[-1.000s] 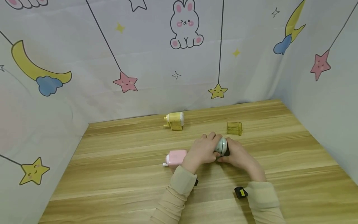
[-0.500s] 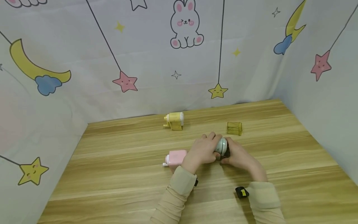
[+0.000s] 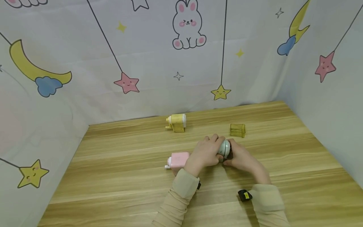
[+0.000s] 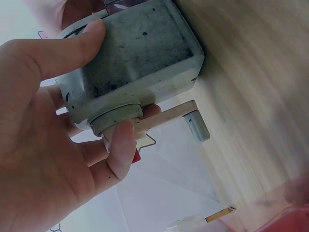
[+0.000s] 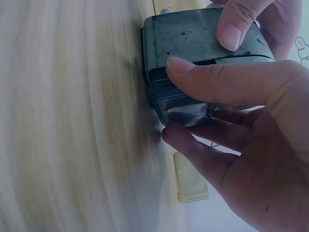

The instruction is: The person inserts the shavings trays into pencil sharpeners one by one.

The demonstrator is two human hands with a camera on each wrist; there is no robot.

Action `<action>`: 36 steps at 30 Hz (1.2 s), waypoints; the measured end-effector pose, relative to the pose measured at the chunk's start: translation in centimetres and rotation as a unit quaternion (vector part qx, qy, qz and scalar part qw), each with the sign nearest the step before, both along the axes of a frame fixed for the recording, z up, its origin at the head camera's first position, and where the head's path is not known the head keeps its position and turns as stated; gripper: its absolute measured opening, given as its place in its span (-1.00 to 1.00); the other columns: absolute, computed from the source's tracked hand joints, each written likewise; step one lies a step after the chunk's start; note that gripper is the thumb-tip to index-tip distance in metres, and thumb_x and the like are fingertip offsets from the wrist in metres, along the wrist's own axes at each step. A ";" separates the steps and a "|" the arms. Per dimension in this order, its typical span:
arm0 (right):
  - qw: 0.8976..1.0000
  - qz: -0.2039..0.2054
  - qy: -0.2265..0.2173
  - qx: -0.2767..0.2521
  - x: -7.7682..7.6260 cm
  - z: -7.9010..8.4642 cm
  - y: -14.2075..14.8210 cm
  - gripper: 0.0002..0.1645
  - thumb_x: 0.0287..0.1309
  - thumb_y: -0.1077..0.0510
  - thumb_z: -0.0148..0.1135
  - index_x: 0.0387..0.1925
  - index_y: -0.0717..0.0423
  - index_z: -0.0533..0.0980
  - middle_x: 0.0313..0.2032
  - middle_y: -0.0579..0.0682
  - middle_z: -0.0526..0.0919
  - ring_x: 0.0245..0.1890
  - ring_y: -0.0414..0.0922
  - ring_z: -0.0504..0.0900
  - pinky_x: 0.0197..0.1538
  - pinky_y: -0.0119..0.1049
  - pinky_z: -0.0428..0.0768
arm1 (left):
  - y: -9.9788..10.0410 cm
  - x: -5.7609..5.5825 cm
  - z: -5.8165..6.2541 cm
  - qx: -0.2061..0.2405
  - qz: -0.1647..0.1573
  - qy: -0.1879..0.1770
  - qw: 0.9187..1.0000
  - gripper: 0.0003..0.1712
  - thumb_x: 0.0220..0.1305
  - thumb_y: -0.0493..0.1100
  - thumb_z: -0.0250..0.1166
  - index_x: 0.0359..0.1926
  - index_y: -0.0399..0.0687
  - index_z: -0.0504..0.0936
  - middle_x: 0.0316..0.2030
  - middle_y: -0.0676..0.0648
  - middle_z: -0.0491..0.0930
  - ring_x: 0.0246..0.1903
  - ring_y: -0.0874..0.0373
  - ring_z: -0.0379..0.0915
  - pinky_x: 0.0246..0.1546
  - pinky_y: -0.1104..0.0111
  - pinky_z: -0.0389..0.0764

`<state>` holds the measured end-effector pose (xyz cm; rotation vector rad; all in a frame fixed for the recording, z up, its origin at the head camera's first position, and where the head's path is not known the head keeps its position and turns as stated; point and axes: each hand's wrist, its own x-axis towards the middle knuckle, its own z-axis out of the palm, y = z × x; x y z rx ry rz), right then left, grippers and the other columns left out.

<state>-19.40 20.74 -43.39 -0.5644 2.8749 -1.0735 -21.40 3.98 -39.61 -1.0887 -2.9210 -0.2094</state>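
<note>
Between the two hands is a pale green crank pencil sharpener (image 3: 224, 148) with dark smudges on its body. My left hand (image 3: 205, 152) grips it, thumb on one side and fingers around the end with the crank handle (image 4: 197, 126). At the opposite end, my right hand (image 3: 244, 159) pinches a dark see-through shavings drawer (image 5: 181, 100) between thumb and fingers. That drawer sits at the sharpener's body, close over the table. In the head view the hands cover most of the sharpener and drawer. A pink sharpener (image 3: 180, 160) stands partly behind the left wrist.
A yellow crank sharpener (image 3: 177, 122) stands near the back of the wooden table (image 3: 119, 183). To the right of it lies a yellow see-through box (image 3: 237, 130). A white cloth with printed figures (image 3: 153, 53) encloses the back and sides.
Slight shifts of the right hand at the sharpener's end; less of the dark drawer shows between hand and body than a second ago. The left hand stays in place.
</note>
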 end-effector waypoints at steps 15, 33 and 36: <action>1.000 0.000 0.000 -0.020 -0.1 -0.2 -0.4 -0.16 -0.24 0.26 0.40 0.09 0.32 0.17 -0.10 0.30 0.47 -0.13 0.09 0.43 -0.08 0.09 0.47 | 0.0 -0.1 -0.2 0.001 0.001 0.005 1.000 -0.30 0.04 0.01 0.29 0.21 0.07 0.24 -0.03 -0.02 0.40 -0.26 0.10 0.30 -0.32 0.24 0.54; 1.000 -0.005 0.002 -0.017 -0.1 -0.2 -0.7 -0.12 -0.26 0.26 0.42 0.11 0.32 0.16 -0.10 0.31 0.48 -0.14 0.11 0.44 -0.08 0.11 0.47 | 0.0 -0.1 -0.3 0.000 -0.002 0.015 1.000 -0.31 0.04 -0.01 0.28 0.21 0.04 0.26 -0.03 -0.05 0.42 -0.26 0.07 0.34 -0.30 0.25 0.54; 1.000 -0.006 0.002 -0.017 -0.2 -0.2 -0.7 -0.13 -0.27 0.26 0.42 0.10 0.32 0.16 -0.10 0.31 0.48 -0.14 0.11 0.44 -0.07 0.11 0.46 | 0.0 -0.2 -0.3 0.001 -0.001 0.012 1.000 -0.31 0.04 -0.01 0.28 0.21 0.04 0.26 -0.03 -0.05 0.41 -0.26 0.06 0.34 -0.30 0.24 0.55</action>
